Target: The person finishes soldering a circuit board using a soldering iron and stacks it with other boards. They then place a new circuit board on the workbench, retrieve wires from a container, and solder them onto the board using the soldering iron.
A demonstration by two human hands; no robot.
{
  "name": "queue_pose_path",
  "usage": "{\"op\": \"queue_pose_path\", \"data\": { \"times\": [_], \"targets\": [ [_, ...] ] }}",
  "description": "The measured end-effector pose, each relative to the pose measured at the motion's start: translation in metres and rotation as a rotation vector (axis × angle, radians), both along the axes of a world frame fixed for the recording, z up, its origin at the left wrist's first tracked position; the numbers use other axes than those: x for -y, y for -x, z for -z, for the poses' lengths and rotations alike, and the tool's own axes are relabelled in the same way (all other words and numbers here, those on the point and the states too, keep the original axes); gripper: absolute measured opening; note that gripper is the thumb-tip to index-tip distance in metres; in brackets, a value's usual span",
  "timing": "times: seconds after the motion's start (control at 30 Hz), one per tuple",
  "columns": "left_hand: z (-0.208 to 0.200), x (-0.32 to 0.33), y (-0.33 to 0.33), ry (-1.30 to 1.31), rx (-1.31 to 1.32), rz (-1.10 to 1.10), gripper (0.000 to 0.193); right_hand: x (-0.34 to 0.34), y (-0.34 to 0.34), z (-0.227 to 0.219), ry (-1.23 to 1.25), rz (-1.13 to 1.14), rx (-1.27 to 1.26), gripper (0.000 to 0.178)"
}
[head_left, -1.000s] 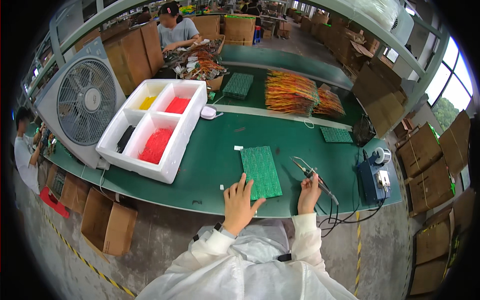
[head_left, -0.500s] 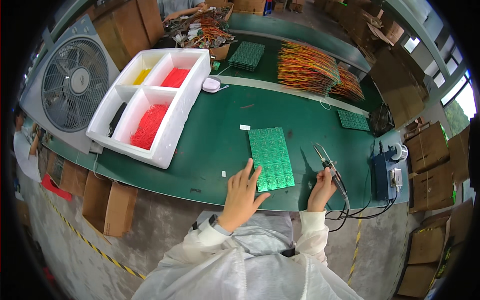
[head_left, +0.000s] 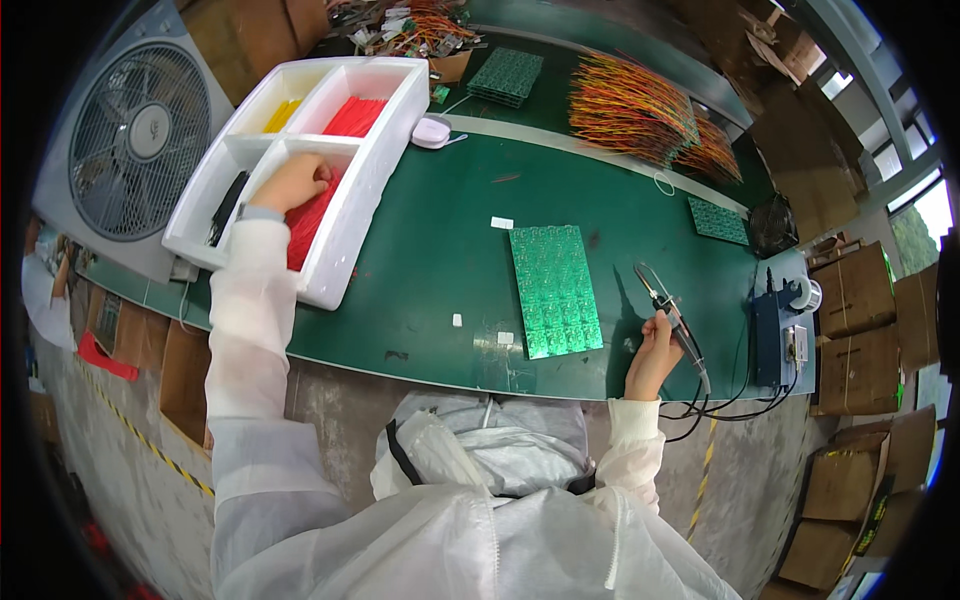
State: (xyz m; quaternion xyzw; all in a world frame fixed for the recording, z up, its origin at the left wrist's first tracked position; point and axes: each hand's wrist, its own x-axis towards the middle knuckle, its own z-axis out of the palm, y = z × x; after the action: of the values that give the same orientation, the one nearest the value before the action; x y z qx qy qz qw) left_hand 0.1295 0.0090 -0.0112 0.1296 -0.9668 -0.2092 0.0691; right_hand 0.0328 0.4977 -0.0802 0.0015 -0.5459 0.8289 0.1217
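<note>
My left hand point(head_left: 292, 184) is reaching into a white foam box point(head_left: 378, 165), over the near-right compartment of thin red wires point(head_left: 312, 222). Its fingers are curled together against the wires; whether a wire is between them is hidden. In my right hand point(head_left: 653, 358) is a soldering iron point(head_left: 678, 328) with a solder feed tube, held above the table with its tip pointing up and away. Between the hands, a green circuit board panel point(head_left: 556, 290) lies flat on the green table point(head_left: 440, 260), with neither hand touching it.
Other compartments hold yellow wires point(head_left: 283, 116), more red wires point(head_left: 355, 117) and black wires point(head_left: 229, 208). A blue soldering station point(head_left: 772, 335) with cables stands at right. Orange-red wire bundles point(head_left: 630, 105) and stacked boards point(head_left: 506, 76) lie farther back. A fan point(head_left: 142, 140) stands at left.
My left hand has gone from the circuit board panel to the red wires in the foam box. The right hand keeps hold of the soldering iron. The whole view has shifted slightly.
</note>
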Motion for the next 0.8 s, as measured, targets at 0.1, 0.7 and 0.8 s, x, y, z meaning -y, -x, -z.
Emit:
{"op": "queue_pose_path", "data": {
  "times": [0.1, 0.7, 0.8],
  "targets": [
    [0.007, 0.002, 0.003, -0.027, 0.004, -0.012, 0.004, -0.005, 0.006, 0.002, 0.012, 0.017, -0.013, 0.012],
    [0.006, 0.009, -0.003, -0.275, -0.005, -0.020, 0.006, 0.000, 0.000, -0.005, 0.094, 0.032, 0.026, 0.010],
    [0.006, 0.011, -0.004, -0.318, 0.004, -0.004, 0.008, 0.002, 0.001, -0.004, 0.067, 0.044, 0.037, 0.010]
  ]
}}
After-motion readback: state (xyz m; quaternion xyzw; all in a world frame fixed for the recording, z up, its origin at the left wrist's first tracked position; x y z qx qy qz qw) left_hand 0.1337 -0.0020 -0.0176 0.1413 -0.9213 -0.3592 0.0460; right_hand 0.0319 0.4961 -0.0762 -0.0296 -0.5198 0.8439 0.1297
